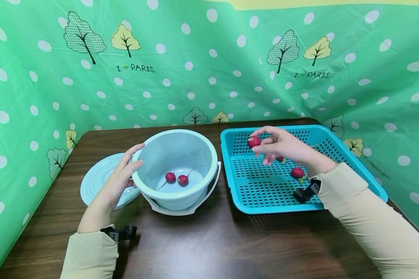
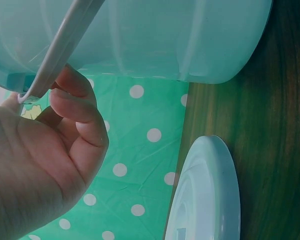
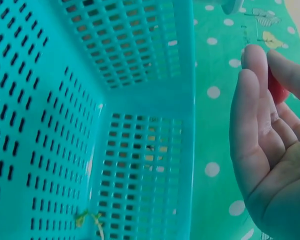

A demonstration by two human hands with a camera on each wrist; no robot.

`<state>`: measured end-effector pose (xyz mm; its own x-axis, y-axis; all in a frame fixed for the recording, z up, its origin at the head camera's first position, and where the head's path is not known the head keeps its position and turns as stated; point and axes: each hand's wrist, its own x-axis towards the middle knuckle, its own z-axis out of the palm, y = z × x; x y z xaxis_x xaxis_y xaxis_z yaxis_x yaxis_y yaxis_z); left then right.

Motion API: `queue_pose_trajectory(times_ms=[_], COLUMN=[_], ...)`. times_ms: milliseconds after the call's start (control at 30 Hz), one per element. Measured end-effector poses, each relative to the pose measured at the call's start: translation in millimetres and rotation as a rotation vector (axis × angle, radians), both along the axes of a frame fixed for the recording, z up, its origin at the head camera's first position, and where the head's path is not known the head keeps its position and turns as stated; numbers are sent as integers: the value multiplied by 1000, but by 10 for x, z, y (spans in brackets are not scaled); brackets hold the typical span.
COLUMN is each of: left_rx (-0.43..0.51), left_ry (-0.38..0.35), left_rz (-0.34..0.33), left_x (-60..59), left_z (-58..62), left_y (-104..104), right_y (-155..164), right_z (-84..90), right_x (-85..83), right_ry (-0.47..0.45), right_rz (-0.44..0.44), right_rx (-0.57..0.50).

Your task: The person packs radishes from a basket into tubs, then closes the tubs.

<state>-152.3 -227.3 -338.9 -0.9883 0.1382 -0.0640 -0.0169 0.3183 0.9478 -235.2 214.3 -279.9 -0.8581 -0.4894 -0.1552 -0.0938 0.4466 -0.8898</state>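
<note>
Right hand (image 1: 283, 146): up over the teal tray (image 1: 234, 182), its grip pinched on a red radish (image 1: 253, 141) between thumb and fingertips; the right wrist view shows a sliver of red at the fingers (image 3: 250, 125).
Left hand (image 1: 120, 176): against the pale blue bucket (image 1: 199, 149), thumb at the rim, fingers curled round the side by the handle (image 2: 60, 47), so the grip is closed on the bucket.
Bucket: stands on the dark counter (image 1: 209, 240), with two radishes (image 1: 176, 178) lying inside on the bottom.
Tray: just right of the bucket, with another radish (image 1: 297, 172) lying loose on the mesh.
Lid (image 1: 97, 180): flat on the counter, left of the bucket, partly under the left hand.
</note>
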Motion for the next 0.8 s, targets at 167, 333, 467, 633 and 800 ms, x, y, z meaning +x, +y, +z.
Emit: queue_pose_trajectory(times_ms=[167,333,467,633,800], left_rx=[-4,-2,0,2,3], left_ry=[-2,-2,2,1,2], left_rz=[1,3,1,2,-1], left_x=[0,8,12,13,13], left_z=[3,16,21,21,20], left_y=[2,7,9,4,2], right_y=[-89,-179,-262,-373,-481], right_z=[26,35,56,111,162], right_x=[16,18,29,56,86], right_ry=[13,21,17,12,11], right_rz=[21,36,48,54,70], right_rx=[-22,-30,-33,-33,-36])
